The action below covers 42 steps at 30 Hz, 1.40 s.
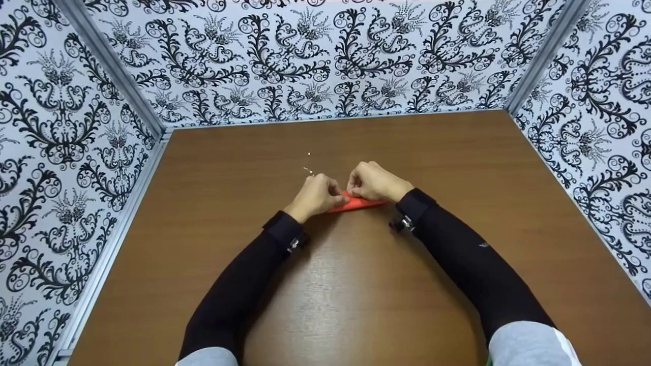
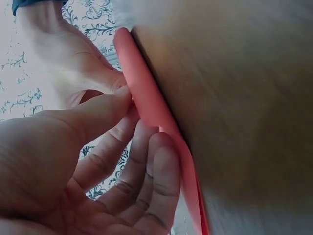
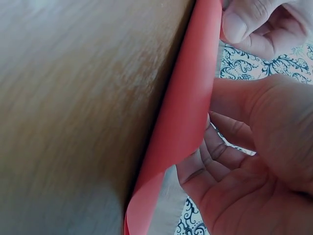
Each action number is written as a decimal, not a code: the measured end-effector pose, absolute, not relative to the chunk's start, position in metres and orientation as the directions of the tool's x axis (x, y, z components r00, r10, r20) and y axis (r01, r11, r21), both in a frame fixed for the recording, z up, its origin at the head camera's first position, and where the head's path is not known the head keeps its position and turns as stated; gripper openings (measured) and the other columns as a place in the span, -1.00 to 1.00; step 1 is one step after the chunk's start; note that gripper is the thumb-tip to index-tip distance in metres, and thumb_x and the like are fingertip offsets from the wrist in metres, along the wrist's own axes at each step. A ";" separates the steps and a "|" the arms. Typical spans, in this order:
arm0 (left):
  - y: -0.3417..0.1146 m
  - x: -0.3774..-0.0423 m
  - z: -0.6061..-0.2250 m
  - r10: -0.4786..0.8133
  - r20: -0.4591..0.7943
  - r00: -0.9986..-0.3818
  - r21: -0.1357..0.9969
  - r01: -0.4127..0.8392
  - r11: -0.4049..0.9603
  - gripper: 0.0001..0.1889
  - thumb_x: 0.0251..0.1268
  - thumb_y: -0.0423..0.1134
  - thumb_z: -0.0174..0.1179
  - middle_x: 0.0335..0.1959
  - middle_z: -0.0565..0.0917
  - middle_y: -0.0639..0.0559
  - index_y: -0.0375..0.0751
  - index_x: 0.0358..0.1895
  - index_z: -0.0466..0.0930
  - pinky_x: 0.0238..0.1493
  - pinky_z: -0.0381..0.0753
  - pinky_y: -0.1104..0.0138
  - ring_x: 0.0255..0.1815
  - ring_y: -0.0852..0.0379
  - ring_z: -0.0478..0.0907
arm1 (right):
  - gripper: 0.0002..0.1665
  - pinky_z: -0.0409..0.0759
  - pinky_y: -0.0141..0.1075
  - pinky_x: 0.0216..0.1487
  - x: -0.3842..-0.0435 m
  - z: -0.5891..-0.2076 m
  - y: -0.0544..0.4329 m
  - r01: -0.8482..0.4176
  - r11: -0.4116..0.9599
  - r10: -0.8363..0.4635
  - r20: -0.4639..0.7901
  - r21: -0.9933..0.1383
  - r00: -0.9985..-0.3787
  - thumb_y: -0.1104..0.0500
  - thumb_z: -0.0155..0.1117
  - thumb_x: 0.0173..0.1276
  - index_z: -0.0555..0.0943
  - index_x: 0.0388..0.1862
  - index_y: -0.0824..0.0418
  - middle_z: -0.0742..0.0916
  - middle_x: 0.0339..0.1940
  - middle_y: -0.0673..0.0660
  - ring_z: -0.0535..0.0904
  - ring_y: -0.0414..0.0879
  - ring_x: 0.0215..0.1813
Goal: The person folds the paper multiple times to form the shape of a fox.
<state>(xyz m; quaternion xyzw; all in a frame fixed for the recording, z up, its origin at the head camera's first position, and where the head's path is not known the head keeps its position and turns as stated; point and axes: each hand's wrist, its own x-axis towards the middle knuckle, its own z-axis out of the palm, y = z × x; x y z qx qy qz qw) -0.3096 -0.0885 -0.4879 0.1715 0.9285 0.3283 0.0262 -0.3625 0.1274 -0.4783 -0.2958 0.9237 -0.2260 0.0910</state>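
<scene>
I see that the left hand and right hand pinch the curled red sheet on the brown surface; pale specks lie farther, beyond the left hand.

Back wall: white, black damask scrollwork | left wall and right wall: same pattern | corners: grey metal left post, right post | left wall's foot: metal rail | furniture: brown wood-grain tabletop, reaching the back wall | light: pale glare on its near middle
</scene>
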 end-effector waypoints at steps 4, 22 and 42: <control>-0.087 -0.310 -0.488 0.331 0.015 -0.943 0.638 0.264 0.723 -0.79 0.40 -0.12 0.70 -0.45 0.81 0.14 -0.17 -0.31 0.95 -0.27 0.47 0.38 -0.37 0.18 0.57 | -0.87 0.71 -0.20 0.00 -0.362 -0.479 0.126 -0.502 0.728 -0.585 -0.041 -0.467 -0.810 0.29 0.53 0.52 0.96 -0.21 0.14 0.92 -0.25 0.06 0.77 -0.05 -0.14; -0.087 -0.318 -0.500 0.382 0.141 -0.913 0.602 0.385 0.700 -0.69 0.16 -0.06 0.79 -0.56 0.84 0.14 -0.07 -0.56 0.87 -0.26 0.67 0.32 -0.46 0.16 0.68 | -0.88 0.70 -0.22 -0.03 -0.365 -0.481 0.128 -0.501 0.737 -0.577 -0.037 -0.455 -0.816 0.28 0.54 0.53 0.94 -0.22 0.14 0.93 -0.23 0.07 0.75 -0.08 -0.15; -0.089 -0.308 -0.486 0.406 0.051 -0.913 0.536 0.368 0.760 -0.69 0.24 -0.08 0.81 -0.49 0.89 0.04 -0.15 -0.50 0.90 -0.22 0.60 0.38 -0.42 0.22 0.60 | -0.89 0.74 -0.21 -0.01 -0.363 -0.482 0.127 -0.479 0.743 -0.565 -0.056 -0.468 -0.823 0.26 0.55 0.57 0.96 -0.17 0.16 0.95 -0.19 0.09 0.77 -0.06 -0.13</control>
